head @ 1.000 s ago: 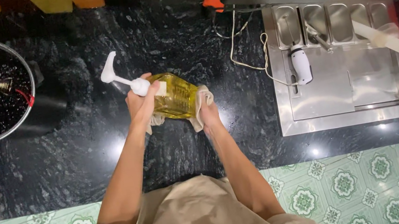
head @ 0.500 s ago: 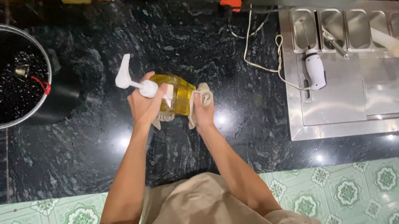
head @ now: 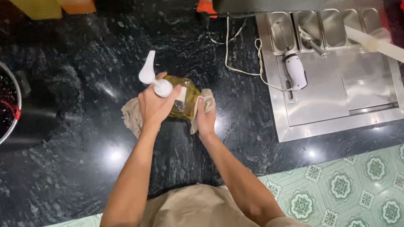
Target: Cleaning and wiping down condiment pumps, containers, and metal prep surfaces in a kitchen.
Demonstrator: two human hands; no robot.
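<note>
Near the counter's (head: pixel 84 167) front edge, the left hand (head: pixel 155 105) clamps its fingers round a pump bottle (head: pixel 181 96) of yellow liquid. Pressed against the bottle's other side, the right hand (head: pixel 206 119) has its fingers closed on a beige cloth (head: pixel 132 118).

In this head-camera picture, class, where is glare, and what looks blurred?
Head view: bright lamp glare spots on the black counter, beside the left hand and right hand; the yellow pump bottle is sharp; frame corners look slightly soft.
</note>
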